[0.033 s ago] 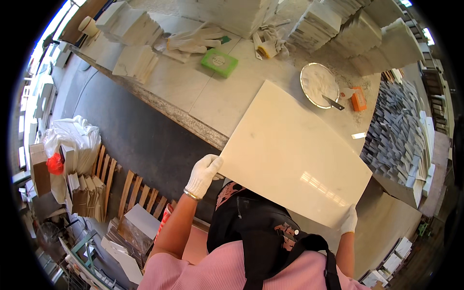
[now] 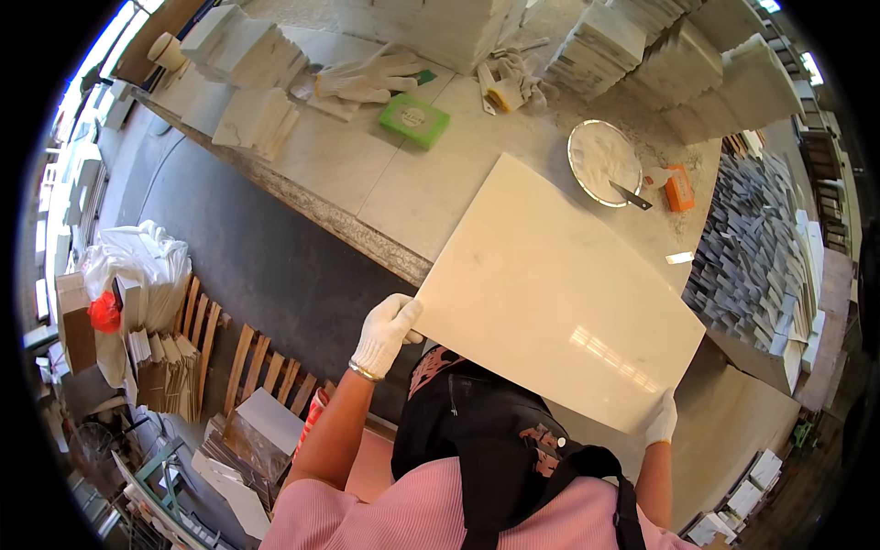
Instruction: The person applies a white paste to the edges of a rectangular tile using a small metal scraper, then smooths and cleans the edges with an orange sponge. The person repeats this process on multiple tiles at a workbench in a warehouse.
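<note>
I hold a large cream stone slab (image 2: 550,293) tilted over the near edge of a marble-topped workbench (image 2: 367,183). My left hand (image 2: 385,332), in a white glove, grips the slab's near left corner. My right hand (image 2: 661,420), also gloved, grips its near right corner. The slab's far end lies over the bench top, close to a round metal dish (image 2: 600,160) of white powder with a scraper (image 2: 632,194) resting in it.
On the bench lie a green sponge block (image 2: 414,120), a pair of white gloves (image 2: 371,81), an orange box (image 2: 679,191) and stacks of white tiles (image 2: 252,115). Grey tile stacks (image 2: 761,266) stand at right. A wooden pallet (image 2: 247,357) and white bags (image 2: 137,266) sit on the floor at left.
</note>
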A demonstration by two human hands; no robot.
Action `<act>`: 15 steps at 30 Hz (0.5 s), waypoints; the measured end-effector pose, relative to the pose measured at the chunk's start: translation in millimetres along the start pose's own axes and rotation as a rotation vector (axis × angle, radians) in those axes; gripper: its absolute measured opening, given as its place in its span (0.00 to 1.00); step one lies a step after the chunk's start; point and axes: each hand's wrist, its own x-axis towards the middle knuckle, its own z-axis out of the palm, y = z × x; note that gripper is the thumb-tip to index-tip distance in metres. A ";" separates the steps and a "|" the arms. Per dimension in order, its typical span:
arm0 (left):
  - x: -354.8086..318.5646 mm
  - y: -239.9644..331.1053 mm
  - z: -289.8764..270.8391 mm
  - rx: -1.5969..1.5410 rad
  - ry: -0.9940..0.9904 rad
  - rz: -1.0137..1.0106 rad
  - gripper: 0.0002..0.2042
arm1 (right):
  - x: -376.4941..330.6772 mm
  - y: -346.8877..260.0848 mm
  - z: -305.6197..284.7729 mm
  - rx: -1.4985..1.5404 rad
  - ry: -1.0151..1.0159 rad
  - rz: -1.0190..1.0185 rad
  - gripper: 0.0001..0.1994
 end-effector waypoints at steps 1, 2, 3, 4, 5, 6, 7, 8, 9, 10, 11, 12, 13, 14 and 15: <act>-1.7 1.3 1.0 0.012 0.005 -0.002 0.18 | 1.9 8.4 -4.1 0.009 0.021 -0.026 0.29; -5.6 4.6 1.2 0.023 0.012 -0.003 0.17 | 3.8 13.4 -8.0 0.017 0.040 -0.052 0.30; -12.2 4.1 -0.6 0.035 0.023 -0.014 0.17 | 0.6 17.5 -7.1 0.016 0.070 -0.069 0.30; -18.9 1.7 -3.2 0.042 0.015 -0.043 0.16 | -2.9 22.5 -5.1 0.014 0.098 -0.087 0.30; -25.1 -5.8 -4.7 0.008 0.006 -0.048 0.16 | -5.2 25.0 -4.0 0.012 0.126 -0.106 0.30; -31.3 -16.3 -8.0 -0.025 0.001 -0.056 0.16 | -5.4 28.0 -5.9 0.056 0.117 -0.068 0.31; -34.9 -23.9 -10.0 -0.059 -0.003 -0.063 0.15 | -5.5 29.4 -8.8 0.099 0.109 -0.030 0.31; -35.6 -29.2 -11.5 -0.056 -0.002 -0.062 0.15 | -4.4 31.1 -10.4 0.143 0.102 0.008 0.31; -34.8 -29.6 -12.7 -0.015 -0.001 -0.058 0.15 | -9.7 27.0 -1.8 0.140 0.114 0.007 0.32; -33.0 -28.5 -12.9 0.024 -0.002 -0.048 0.15 | -20.6 15.6 14.0 0.139 0.127 0.000 0.32; -31.1 -28.2 -13.2 0.062 -0.005 -0.038 0.15 | -26.9 10.3 24.2 0.138 0.140 -0.008 0.33; -27.2 -32.8 -13.3 0.084 0.001 -0.035 0.15 | -25.8 11.0 26.0 0.148 0.149 -0.048 0.33; -22.4 -41.6 -14.3 0.106 0.007 -0.032 0.15 | -23.5 15.1 26.5 0.158 0.158 -0.089 0.34; -18.7 -46.4 -14.7 0.129 0.012 -0.028 0.15 | -20.9 18.9 25.7 0.169 0.168 -0.129 0.34; -17.1 -42.3 -14.2 0.222 0.017 -0.017 0.15 | -18.0 22.5 22.2 0.169 0.168 -0.119 0.34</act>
